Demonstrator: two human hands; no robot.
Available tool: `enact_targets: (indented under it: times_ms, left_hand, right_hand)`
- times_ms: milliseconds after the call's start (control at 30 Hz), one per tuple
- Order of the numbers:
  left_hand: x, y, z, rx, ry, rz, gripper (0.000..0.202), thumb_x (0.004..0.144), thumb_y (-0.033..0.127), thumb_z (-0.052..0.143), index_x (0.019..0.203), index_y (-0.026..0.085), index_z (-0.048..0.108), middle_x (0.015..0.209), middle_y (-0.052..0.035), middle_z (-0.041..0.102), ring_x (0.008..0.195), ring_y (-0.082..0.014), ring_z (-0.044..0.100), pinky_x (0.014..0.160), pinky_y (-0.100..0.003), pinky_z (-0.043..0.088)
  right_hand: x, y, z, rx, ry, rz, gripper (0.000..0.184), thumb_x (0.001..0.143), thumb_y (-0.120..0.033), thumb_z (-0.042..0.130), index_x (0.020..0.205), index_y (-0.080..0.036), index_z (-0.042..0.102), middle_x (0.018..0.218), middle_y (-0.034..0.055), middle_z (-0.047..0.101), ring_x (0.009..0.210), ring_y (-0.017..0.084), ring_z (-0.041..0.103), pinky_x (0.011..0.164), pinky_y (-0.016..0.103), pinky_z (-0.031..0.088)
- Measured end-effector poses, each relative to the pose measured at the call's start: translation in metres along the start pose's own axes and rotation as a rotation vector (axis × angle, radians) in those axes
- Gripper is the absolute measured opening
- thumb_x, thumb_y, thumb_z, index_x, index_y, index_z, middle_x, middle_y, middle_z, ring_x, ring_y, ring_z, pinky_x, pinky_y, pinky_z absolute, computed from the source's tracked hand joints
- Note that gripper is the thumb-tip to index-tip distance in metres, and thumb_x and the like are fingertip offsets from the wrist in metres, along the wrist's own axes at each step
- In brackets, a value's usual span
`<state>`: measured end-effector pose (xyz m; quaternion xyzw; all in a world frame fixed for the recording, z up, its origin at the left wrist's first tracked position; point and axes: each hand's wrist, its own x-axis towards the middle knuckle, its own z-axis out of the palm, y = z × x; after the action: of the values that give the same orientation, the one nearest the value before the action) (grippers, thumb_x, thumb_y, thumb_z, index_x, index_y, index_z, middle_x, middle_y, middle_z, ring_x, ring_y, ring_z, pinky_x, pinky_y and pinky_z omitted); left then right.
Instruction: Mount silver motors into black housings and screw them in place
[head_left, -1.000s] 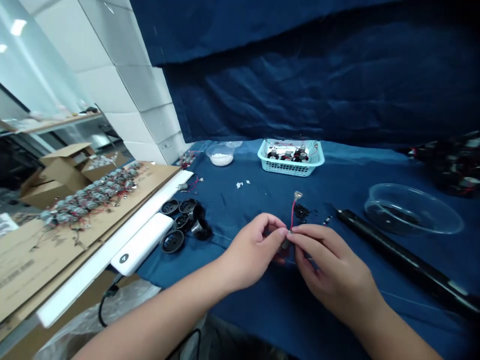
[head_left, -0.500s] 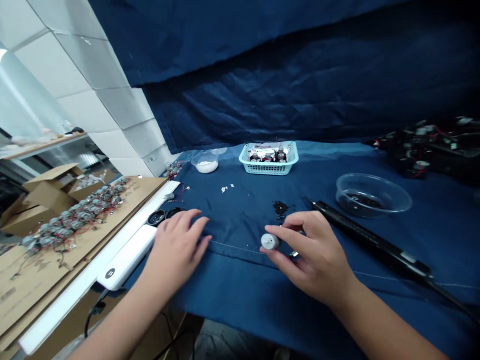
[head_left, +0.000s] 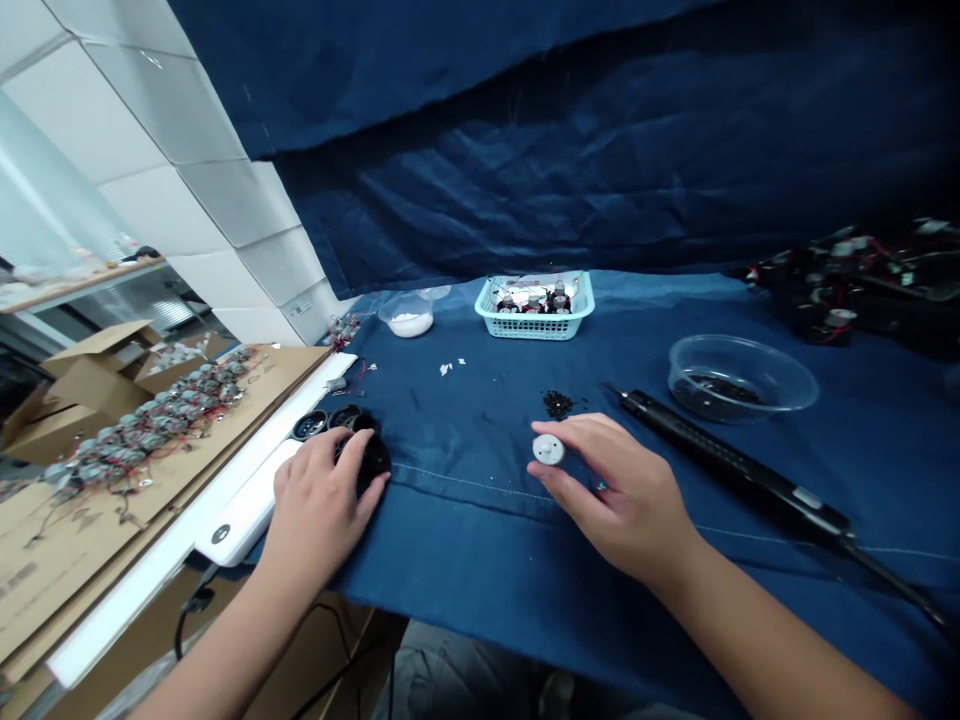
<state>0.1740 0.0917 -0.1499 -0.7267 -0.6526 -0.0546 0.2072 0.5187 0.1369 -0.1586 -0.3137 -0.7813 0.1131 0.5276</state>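
Observation:
Between the thumb and fingers of my right hand (head_left: 626, 490) is a small silver motor (head_left: 548, 451), its round end with a central shaft turned toward me. My left hand (head_left: 322, 495) curls round a black round part (head_left: 374, 459) at the left side of the blue cloth. Most of that part is hidden under the fingers. Just beyond the hand lie more black round parts (head_left: 310, 425), near a long white case (head_left: 240, 515). A small heap of black screws (head_left: 557, 404) lies past my right hand.
A black electric screwdriver (head_left: 735, 465) with a cord lies at right, near a clear bowl (head_left: 795, 388) of dark bits. Behind are a light blue basket (head_left: 534, 328) of motors and a clear bowl of white pieces (head_left: 410, 324). Several wired motors (head_left: 150, 420) cover cardboard at left.
My left hand has shifted a little left and down and now grasps a black round part. My right hand has raised the motor slightly and turned its end more toward me.

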Motion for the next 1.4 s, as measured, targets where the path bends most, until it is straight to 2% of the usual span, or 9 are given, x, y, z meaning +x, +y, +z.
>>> enact_targets:
  times_ms: [200,333,500,633,733,867,1067,1300,1400]
  left_hand:
    - [-0.008,-0.004,0.01,-0.006,0.102,0.099,0.038,0.107,0.035,0.057,0.143,0.023,0.06,0.144,-0.0149,0.069,0.128,-0.0369,0.065,0.1,-0.052,0.046]
    - [-0.001,0.004,-0.002,-0.182,0.277,0.184,0.046,0.1,0.029,0.069,0.144,0.023,0.055,0.138,-0.0156,0.069,0.125,-0.0345,0.067,0.104,-0.051,0.05]
    - [0.056,0.055,-0.022,-0.599,0.505,0.39,0.054,0.091,0.013,0.076,0.14,0.022,0.054,0.133,-0.0151,0.062,0.127,-0.0294,0.064,0.11,-0.047,0.054]
    - [0.104,0.106,-0.015,-0.906,0.604,0.483,0.054,0.084,0.009,0.076,0.13,0.021,0.053,0.134,-0.0148,0.061,0.128,-0.0285,0.063,0.109,-0.047,0.054]
    - [0.114,0.123,0.003,-1.167,0.469,0.417,0.038,0.082,0.012,0.076,0.11,0.021,0.053,0.131,-0.0126,0.059,0.122,-0.027,0.063,0.102,-0.045,0.054]
    - [0.108,0.118,0.019,-1.362,0.144,0.26,0.022,0.095,0.029,0.07,0.085,0.019,0.053,0.116,-0.0095,0.061,0.103,-0.022,0.061,0.091,-0.038,0.051]
    - [0.106,0.118,0.023,-1.941,-0.307,-0.09,0.042,0.107,0.058,0.045,0.1,0.019,0.059,0.095,-0.0051,0.067,0.084,-0.0205,0.065,0.078,-0.034,0.052]
    - [0.096,0.123,0.017,-2.111,-0.388,-0.076,0.046,0.1,0.055,0.049,0.134,0.026,0.059,0.105,-0.0043,0.062,0.084,-0.0189,0.057,0.07,-0.029,0.049]
    - [0.092,0.122,0.014,-2.095,-0.35,0.014,0.044,0.101,0.054,0.045,0.129,0.026,0.064,0.103,-0.0035,0.055,0.081,-0.0179,0.05,0.07,-0.029,0.045]
  right_hand:
    - [-0.001,-0.004,0.0,0.03,-0.031,0.097,0.029,0.101,-0.026,0.073,0.131,-0.025,0.07,0.101,0.0008,0.076,0.092,0.016,0.07,0.085,0.032,0.057]
    - [-0.002,-0.006,0.0,0.068,0.008,0.311,0.023,0.094,-0.032,0.082,0.113,-0.027,0.07,0.094,-0.003,0.073,0.082,0.013,0.07,0.07,0.026,0.053]
    - [-0.002,-0.002,-0.001,0.239,0.021,0.39,0.017,0.095,-0.034,0.081,0.109,-0.029,0.073,0.1,-0.0022,0.074,0.092,0.015,0.07,0.086,0.028,0.055]
    - [0.0,0.004,0.001,0.455,0.08,0.487,0.019,0.095,-0.038,0.082,0.11,-0.028,0.076,0.097,-0.0006,0.075,0.084,0.015,0.07,0.08,0.028,0.058]
    - [0.002,0.007,0.002,0.54,0.075,0.599,0.022,0.095,-0.043,0.081,0.11,-0.027,0.078,0.093,0.0002,0.076,0.079,0.014,0.068,0.074,0.027,0.058]
    - [0.004,0.007,0.004,0.527,0.044,0.734,0.032,0.091,-0.048,0.084,0.112,-0.025,0.077,0.098,0.0025,0.078,0.084,0.016,0.07,0.077,0.028,0.06]
    - [0.006,0.002,0.006,0.582,-0.043,0.887,0.037,0.09,-0.055,0.084,0.101,-0.022,0.073,0.092,0.0046,0.079,0.075,0.015,0.072,0.064,0.024,0.057]
    - [0.006,-0.004,0.006,0.629,-0.167,0.912,0.025,0.096,-0.047,0.079,0.106,-0.024,0.078,0.097,0.003,0.08,0.079,0.013,0.074,0.072,0.022,0.059]
    - [0.007,-0.007,0.005,0.609,-0.197,0.889,0.019,0.096,-0.042,0.079,0.106,-0.025,0.08,0.094,0.0016,0.08,0.082,0.012,0.073,0.074,0.02,0.059]
